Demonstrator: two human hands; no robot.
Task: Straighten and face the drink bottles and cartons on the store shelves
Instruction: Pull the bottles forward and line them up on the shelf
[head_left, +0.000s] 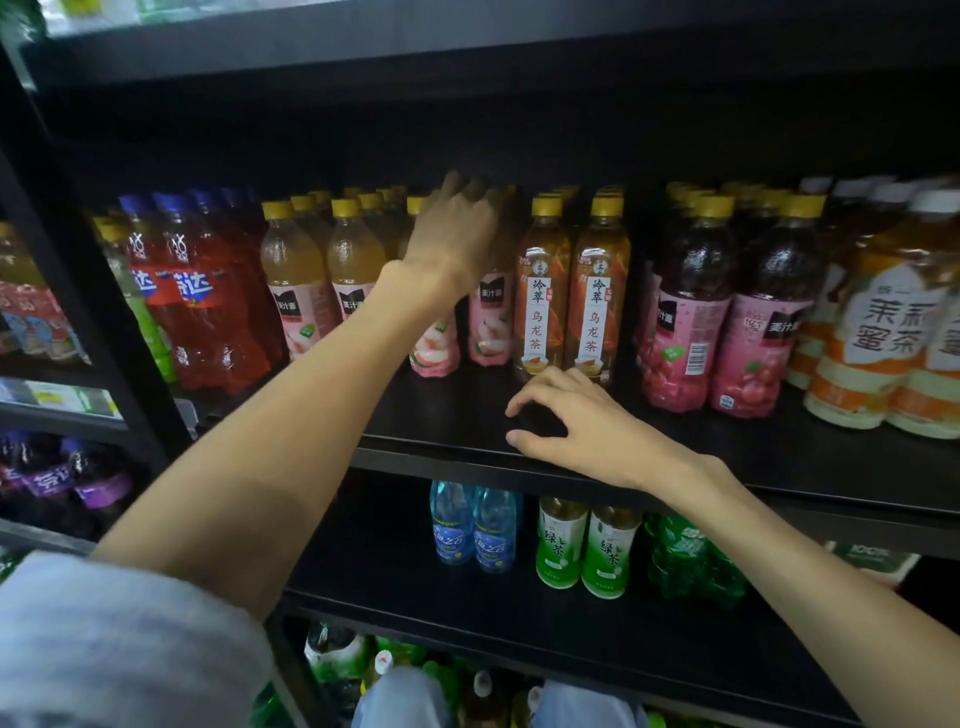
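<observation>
Rows of drink bottles stand on the black middle shelf. My left hand reaches in over a pink-labelled peach juice bottle and its fingers curl over the bottle's top, hiding the cap; the hand is blurred. A second peach bottle stands just left of it, partly behind my forearm. Two oolong tea bottles with yellow caps stand right of these, labels forward. My right hand rests on the shelf's front edge before the tea, fingers arched and holding nothing.
Red soda bottles fill the shelf's left end by a black upright post. Dark cherry juice bottles and large jasmine tea bottles stand to the right. The shelf below holds blue water bottles and green tea bottles.
</observation>
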